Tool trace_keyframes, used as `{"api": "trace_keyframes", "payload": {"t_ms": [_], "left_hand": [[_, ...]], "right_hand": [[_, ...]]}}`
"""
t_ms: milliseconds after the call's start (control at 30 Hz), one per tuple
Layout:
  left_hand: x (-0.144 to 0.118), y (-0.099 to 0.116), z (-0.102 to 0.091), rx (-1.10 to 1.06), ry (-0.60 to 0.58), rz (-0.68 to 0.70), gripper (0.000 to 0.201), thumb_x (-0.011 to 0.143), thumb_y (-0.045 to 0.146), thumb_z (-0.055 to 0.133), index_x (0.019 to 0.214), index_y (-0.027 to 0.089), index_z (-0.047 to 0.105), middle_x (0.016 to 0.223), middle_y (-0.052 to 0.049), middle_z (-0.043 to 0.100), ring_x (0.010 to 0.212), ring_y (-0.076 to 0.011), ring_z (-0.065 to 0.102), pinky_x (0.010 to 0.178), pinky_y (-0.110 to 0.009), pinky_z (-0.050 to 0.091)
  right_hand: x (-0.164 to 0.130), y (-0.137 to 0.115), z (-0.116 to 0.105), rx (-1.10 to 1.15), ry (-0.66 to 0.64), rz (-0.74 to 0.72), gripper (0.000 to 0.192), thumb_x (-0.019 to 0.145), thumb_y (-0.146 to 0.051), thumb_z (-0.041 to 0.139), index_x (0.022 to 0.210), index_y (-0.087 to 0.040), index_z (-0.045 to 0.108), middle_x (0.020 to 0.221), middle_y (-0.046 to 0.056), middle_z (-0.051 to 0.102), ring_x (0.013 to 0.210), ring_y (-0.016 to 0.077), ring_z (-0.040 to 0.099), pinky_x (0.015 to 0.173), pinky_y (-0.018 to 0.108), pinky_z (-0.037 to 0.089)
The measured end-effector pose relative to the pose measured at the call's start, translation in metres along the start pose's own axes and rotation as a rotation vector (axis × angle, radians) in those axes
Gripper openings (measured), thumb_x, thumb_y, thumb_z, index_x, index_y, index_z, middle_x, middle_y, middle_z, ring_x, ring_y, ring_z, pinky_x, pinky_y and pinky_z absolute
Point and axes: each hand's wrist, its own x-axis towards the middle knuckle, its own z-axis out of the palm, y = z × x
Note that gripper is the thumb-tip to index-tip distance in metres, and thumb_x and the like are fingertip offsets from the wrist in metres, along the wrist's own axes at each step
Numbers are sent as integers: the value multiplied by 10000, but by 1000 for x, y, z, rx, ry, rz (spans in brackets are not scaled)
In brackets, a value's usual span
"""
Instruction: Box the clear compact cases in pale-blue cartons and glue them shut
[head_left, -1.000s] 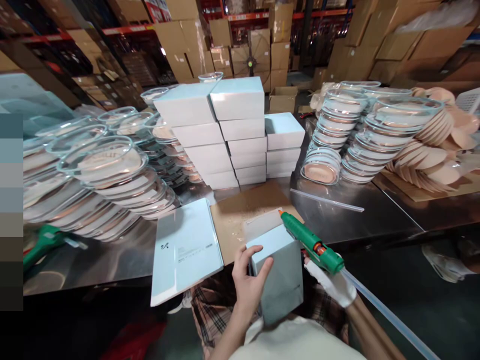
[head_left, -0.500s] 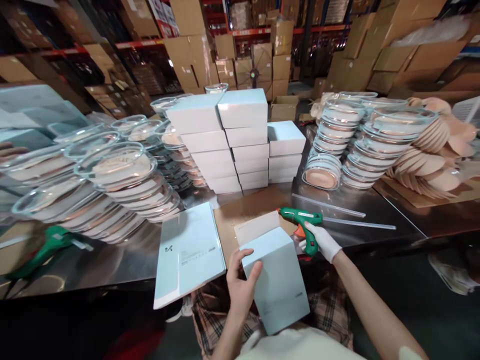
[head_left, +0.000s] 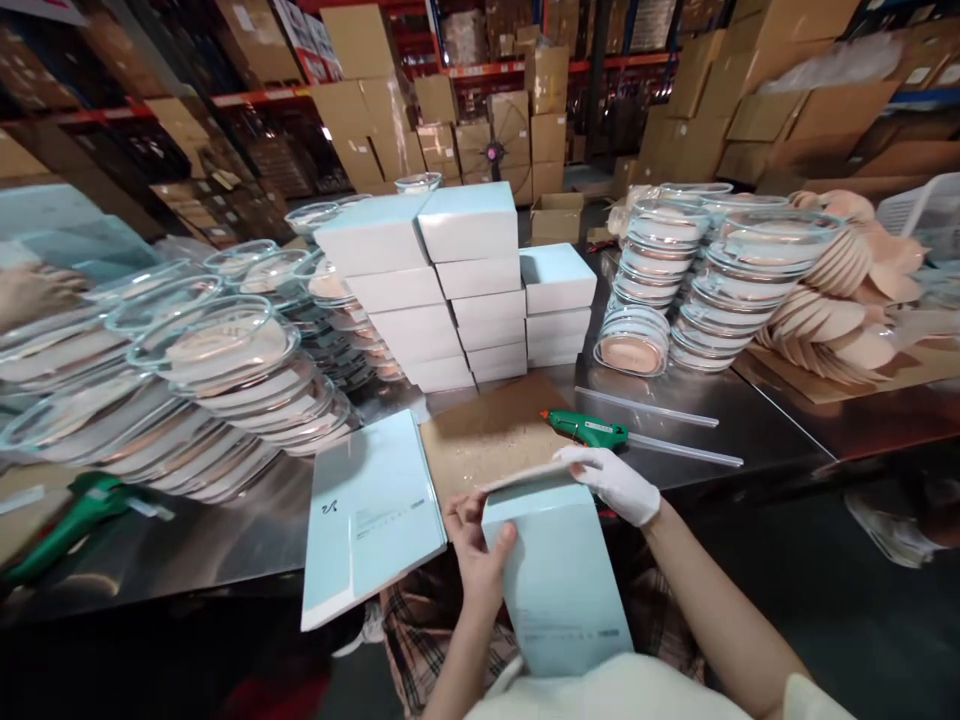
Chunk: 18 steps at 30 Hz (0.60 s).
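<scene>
A light-blue carton stands tilted against my front, its end flap bent at the top. My left hand grips the carton's left side, thumb on the near face and fingers behind. My right hand, in a white glove, has its fingers on the flap's right end. Just beyond it a green glue gun lies on the table, with nobody holding it. A brown cardboard sheet lies under the work. Left of the carton are flat light-blue cartons in a small pile.
Stacked white-and-blue boxes stand ahead. Glass dishes rise in leaning stacks at left and right. Clear glue sticks lie on the metal table. Another green glue gun and another person's hand are at far left.
My right hand has let go of the glue gun, which now lies on the table, and has moved to the carton's flap. The flap has folded down toward the carton's top.
</scene>
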Motion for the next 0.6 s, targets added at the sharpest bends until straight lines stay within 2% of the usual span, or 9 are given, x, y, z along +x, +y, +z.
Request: {"api": "trace_keyframes", "payload": {"t_ms": [67,100,167,267,367,433,500,567,600], "left_hand": [[4,0,-2,-47,1,12,679,818,608,803,1305,304,440,1129,-72,693,1098,-275,725,975,-439,558],[7,1,-4,-32,-16,35,650,828,603,796,1296,294,469,1113,-70,688,1096,-273,721,986,-443,552],[11,4,-6,38,-73,83,502,835,608,787,1148,253,621,1090,-80,676,1089,-277,705,997,-442,539],[14,8,-7,94,-147,89,409,830,621,787,850,216,731,1046,-86,657,1088,-286,679,994,-428,521],[12,9,-8,87,-157,11,427,804,631,806,780,208,750,1037,-87,652,1098,-298,673,1014,-438,507],[10,8,-13,100,-129,-45,450,776,647,819,780,202,755,1077,-98,669,1129,-318,667,1069,-471,480],[10,7,-24,122,-13,-85,486,741,673,831,822,200,755,1133,-112,691,1180,-339,648,1131,-504,439],[10,6,-37,101,173,-116,544,725,667,847,1023,221,756,1266,-113,681,1238,-335,624,1145,-490,441],[11,6,-43,59,255,-141,624,732,644,857,1203,260,715,1363,-100,647,1257,-318,622,1120,-463,472]], "right_hand": [[-6,-6,-6,-102,-165,-131,845,764,-907,611,1129,-168,795,1238,149,748,1183,305,688,1059,454,527],[-8,-9,-8,-158,-206,-175,844,764,-896,627,1184,-180,777,1271,148,733,1209,302,677,1069,450,523],[-9,-13,-7,-282,-205,-207,672,823,-743,723,1216,-199,758,1256,127,729,1178,271,685,1054,428,536],[-10,-11,-1,-386,-224,-235,370,965,-488,679,1183,-205,777,1231,111,708,1141,222,685,1047,407,548],[-15,2,2,-390,-285,-300,311,993,-430,664,1152,-198,796,1286,133,664,1193,224,665,1051,397,551],[-15,12,-5,-437,-287,-326,332,983,-449,686,1200,-215,777,1414,141,612,1275,239,638,1079,405,536],[-4,17,-27,-596,-161,-331,465,950,-479,723,1351,-246,694,1528,137,556,1350,258,603,1103,419,524],[20,10,-67,-880,144,-265,606,906,-465,761,1449,-240,612,1538,144,567,1379,290,585,1123,447,512],[35,2,-92,-1060,348,-181,572,900,-441,754,1418,-235,630,1501,136,605,1372,298,586,1140,453,497]]}}
